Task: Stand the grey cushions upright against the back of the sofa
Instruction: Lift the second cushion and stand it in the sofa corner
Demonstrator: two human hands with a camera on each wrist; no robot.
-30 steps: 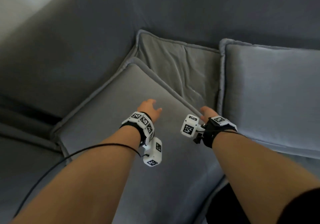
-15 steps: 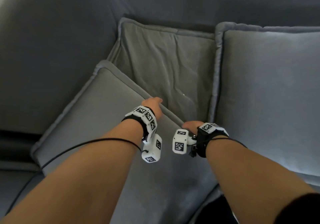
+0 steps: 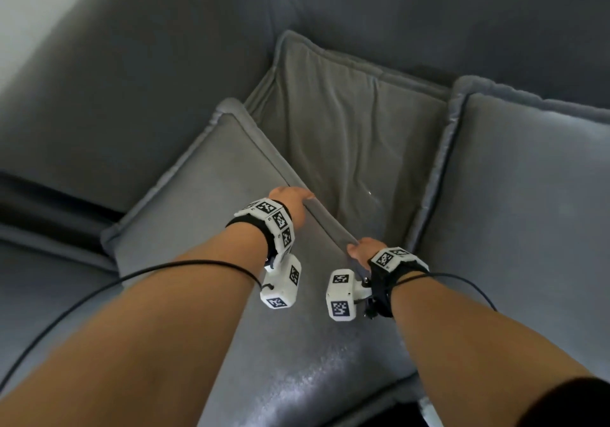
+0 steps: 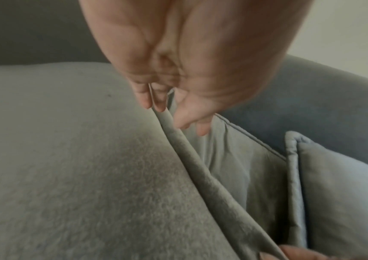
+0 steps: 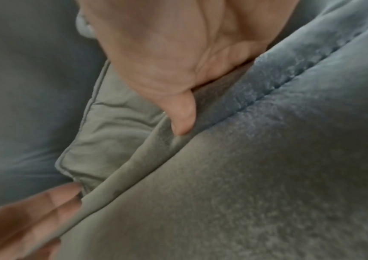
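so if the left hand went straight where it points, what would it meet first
The left hand is at the flanged edge of the front cushion; straight on, it likely meets the creased cushion behind, though depth is unclear.

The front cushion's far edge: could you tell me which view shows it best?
The head view: it shows most of the edge, with left hand and right hand on it. The wrist views show only close stretches under each hand.

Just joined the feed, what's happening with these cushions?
A person is working on the grey front cushion, which lies slanted across the sofa seat, not yet upright. The left hand and right hand both grip its far edge. A creased cushion and a lighter cushion lean against the sofa back.
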